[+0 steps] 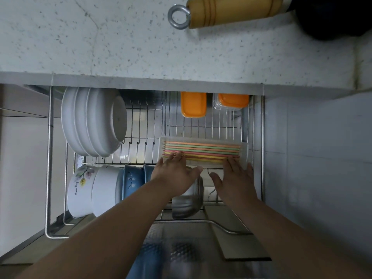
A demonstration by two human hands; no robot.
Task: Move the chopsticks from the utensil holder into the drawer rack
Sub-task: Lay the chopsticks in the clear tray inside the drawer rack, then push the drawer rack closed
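Observation:
Several coloured chopsticks [203,150] in pink, green, orange and yellow lie side by side in a clear plastic tray [244,156]. The tray rests in the pulled-out wire drawer rack [50,158] below the counter. My left hand [177,172] reaches over the tray's left end, its fingertips touching the chopstick ends. At the tray's right end my right hand [235,178] has its fingers spread on the near chopsticks. Neither hand grips anything. No utensil holder is in view.
White plates [90,121] stand at the rack's back left. Bowls [96,190] and a steel bowl [187,200] line the front. Two orange-lidded boxes [193,104] sit at the back. On the speckled counter [100,37] lies a wooden handle with a metal ring [221,11].

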